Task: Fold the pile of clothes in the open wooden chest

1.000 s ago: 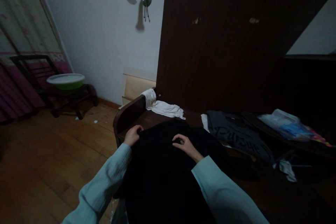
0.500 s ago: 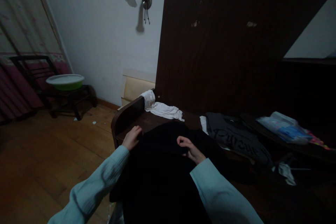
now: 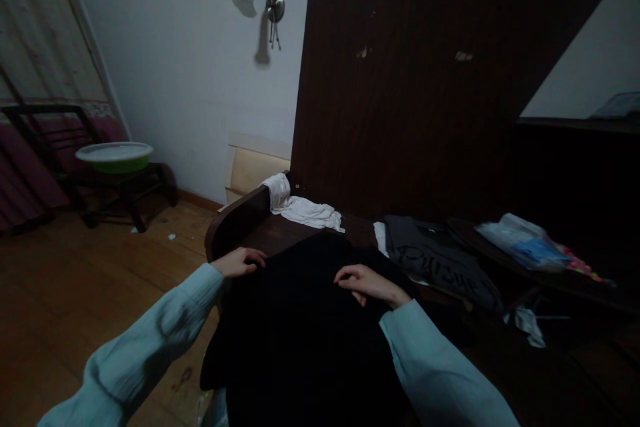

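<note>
A black piece of cloth (image 3: 305, 320), seemingly a garment, is spread in front of me over the dark wooden bench seat and down past its front edge. At its upper left edge rests my left hand (image 3: 243, 262), palm down, fingers stretched out and touching the fabric. My right hand (image 3: 367, 281) lies over the upper right part of the cloth, fingers slightly bent and thumb apart. Its dark folds are hard to make out. Just behind, a white crumpled cloth (image 3: 310, 211) lies on the bench and over its armrest (image 3: 240, 217).
To the right lie a dark grey shirt with black lettering (image 3: 440, 260) and a clear-and-blue plastic package (image 3: 523, 240). A tall dark wooden panel (image 3: 400, 93) stands behind. A green basin (image 3: 117, 159) sits on a chair (image 3: 125, 190) at left.
My left fingers have straightened and lowered along the cloth's edge. My right hand has uncurled and flattened over the cloth. The view has turned slightly right.
</note>
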The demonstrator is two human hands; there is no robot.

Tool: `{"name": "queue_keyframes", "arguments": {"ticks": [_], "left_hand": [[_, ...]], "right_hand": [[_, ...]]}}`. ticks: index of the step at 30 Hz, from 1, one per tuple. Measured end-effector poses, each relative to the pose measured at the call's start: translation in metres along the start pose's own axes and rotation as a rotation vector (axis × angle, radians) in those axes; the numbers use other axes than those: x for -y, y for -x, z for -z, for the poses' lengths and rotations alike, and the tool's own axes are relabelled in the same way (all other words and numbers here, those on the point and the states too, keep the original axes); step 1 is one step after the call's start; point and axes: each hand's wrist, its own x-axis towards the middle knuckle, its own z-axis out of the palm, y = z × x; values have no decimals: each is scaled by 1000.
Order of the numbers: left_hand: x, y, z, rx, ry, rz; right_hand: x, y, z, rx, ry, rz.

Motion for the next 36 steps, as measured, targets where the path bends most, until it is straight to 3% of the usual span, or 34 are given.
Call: {"name": "queue_keyframes", "arguments": {"ticks": [3, 5, 8, 11, 14, 17, 20, 24, 29, 31, 34, 36], "left_hand": [[0, -14, -2, -114, -62, 129], [-3, -24, -10, -147, -115, 193], [-8, -34, -23, -116, -175, 244], [-14, -34, -29, -111, -218, 260], [-19, -32, -33, -116, -266, 243], [-22, -30, -35, -127, -281, 254], [-23, -27, -35, -195, -243, 262], [-25, -22, -26, -427, -251, 268], [-24, -21, -16, -554, -585, 406], [-19, -21, -16, -514, -710, 377], [-7, -19, -15, -280, -684, 171], [-1, -19, -11, -143, -615, 90]], "right_hand": [[5, -19, 9, -297, 86, 102], [7, -42, 13, -425, 137, 139], [9, -81, 17, -483, 238, 77], [9, -111, 16, -517, 357, -78], [10, -128, 9, -596, 482, -232], [12, -134, 2, -662, 533, -280], [18, -138, 1, -664, 506, -261], [39, -150, 8, -703, 454, -177], [65, -175, -7, -701, 429, -16], [64, -181, -23, -599, 406, 72], [51, -177, -42, -394, 376, 196], [41, -162, -42, -336, 392, 278]]}}
